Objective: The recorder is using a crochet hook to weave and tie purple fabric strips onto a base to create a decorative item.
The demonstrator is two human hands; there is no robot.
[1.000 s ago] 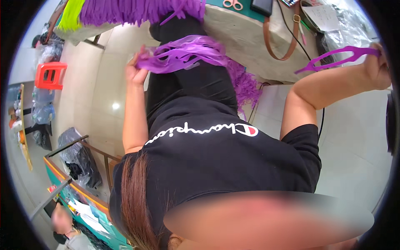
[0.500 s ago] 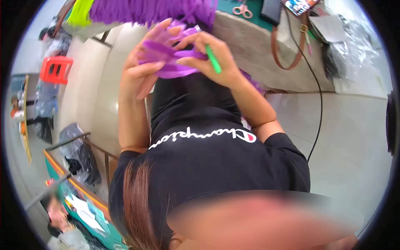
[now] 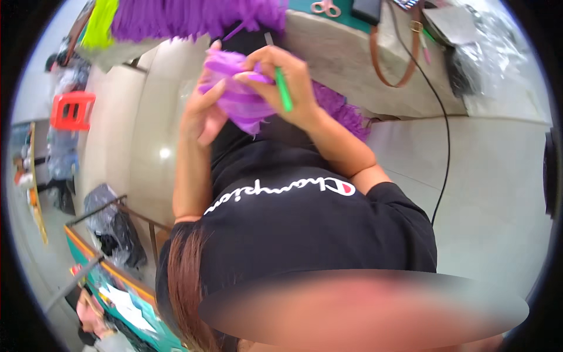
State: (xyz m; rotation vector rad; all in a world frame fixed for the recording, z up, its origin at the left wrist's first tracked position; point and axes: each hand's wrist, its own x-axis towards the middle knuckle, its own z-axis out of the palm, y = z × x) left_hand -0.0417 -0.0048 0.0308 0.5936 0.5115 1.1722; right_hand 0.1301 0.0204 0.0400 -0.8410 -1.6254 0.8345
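Observation:
A sheer, light purple piece of fabric [image 3: 246, 108] with darker purple bands hangs between my hands, above my lap. My left hand [image 3: 205, 105] grips its left side between thumb and fingers. In my right hand [image 3: 287, 79] is a slim tool with a green handle [image 3: 283, 89], its thin metal shaft [image 3: 268, 39] poking out beyond the knuckles. The thumb and forefinger of that same hand also pinch the fabric's upper edge. The tool's exact kind is not clear, and some fingers of my left hand are hidden behind the fabric.
Purple fringed strips [image 3: 182, 17] and yellow-green ones [image 3: 101, 26] hang over the table edge ahead. Pink-handled scissors [image 3: 326, 7] and a brown strap [image 3: 375, 58] lie right of them. More purple fringe [image 3: 346, 111] sits beside my right forearm. A red stool [image 3: 73, 110] stands left.
My hands have come closer together, and the fabric, earlier spread as a loop between them, now hangs bunched and lower. The green-handled tool has stayed in my right hand.

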